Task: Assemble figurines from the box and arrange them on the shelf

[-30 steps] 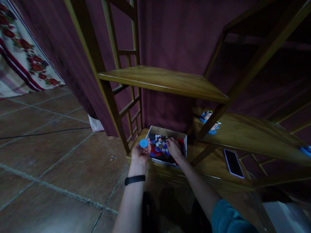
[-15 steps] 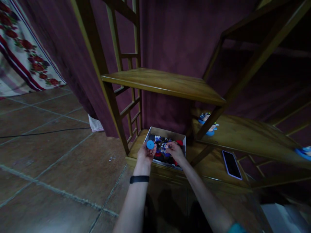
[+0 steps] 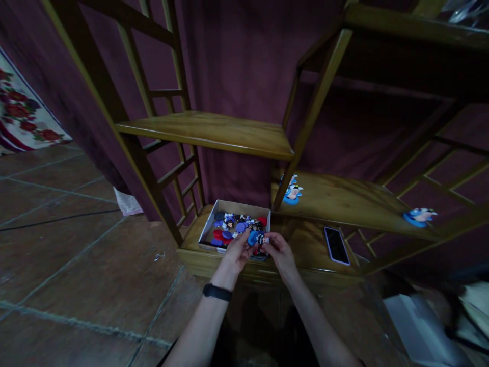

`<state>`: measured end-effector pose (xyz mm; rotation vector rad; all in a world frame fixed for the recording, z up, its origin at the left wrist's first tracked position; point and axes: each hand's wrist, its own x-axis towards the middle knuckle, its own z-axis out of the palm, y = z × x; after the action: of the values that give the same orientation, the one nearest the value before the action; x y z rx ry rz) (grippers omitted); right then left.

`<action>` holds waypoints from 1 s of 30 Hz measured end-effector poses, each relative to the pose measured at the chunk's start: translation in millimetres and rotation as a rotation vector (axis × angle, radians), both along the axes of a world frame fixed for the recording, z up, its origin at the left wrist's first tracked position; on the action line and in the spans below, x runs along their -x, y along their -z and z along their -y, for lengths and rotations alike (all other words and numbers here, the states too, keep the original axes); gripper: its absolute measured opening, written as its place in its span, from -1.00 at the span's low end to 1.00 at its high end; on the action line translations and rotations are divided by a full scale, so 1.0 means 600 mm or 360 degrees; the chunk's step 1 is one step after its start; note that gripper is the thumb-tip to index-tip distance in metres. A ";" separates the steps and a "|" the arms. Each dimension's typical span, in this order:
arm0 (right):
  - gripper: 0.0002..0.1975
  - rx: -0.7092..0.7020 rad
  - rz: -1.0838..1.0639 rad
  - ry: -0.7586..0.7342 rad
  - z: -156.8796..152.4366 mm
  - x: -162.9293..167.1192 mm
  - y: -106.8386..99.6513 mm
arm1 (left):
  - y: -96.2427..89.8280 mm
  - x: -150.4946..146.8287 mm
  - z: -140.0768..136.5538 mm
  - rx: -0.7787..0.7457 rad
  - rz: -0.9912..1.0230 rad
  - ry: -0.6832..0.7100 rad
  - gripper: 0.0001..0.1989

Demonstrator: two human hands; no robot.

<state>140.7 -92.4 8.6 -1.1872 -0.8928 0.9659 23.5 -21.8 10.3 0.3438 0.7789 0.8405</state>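
Just over the front of a shallow cardboard box, my two hands meet on a small figurine with a round blue base. My left hand grips it by the base, fingers closed. From the other side, my right hand pinches the figurine's upper part with thumb and fingers. Inside the box lie several small figures with purple, red and dark round bases, jumbled together. The box rests on the low wooden shelf at the left.
On the raised shelf to the right stand blue-based figurines, with another figurine farther right. A phone lies on the lower shelf. Above the box juts a wooden shelf board. A pale box-like object sits lower right.
My right hand has come out of the box contents to the figurine in my left hand. The blue base has turned from facing me to sideways. The view has swung right.
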 end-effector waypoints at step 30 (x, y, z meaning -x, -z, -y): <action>-0.78 -0.0231 0.1501 0.0215 0.002 0.000 0.000 | -0.009 -0.016 0.035 -0.0324 -0.0272 -0.0013 -0.73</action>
<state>140.9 -93.4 8.4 -1.5658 -1.5561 0.1744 33.0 -42.9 15.5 0.5997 0.8553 0.9090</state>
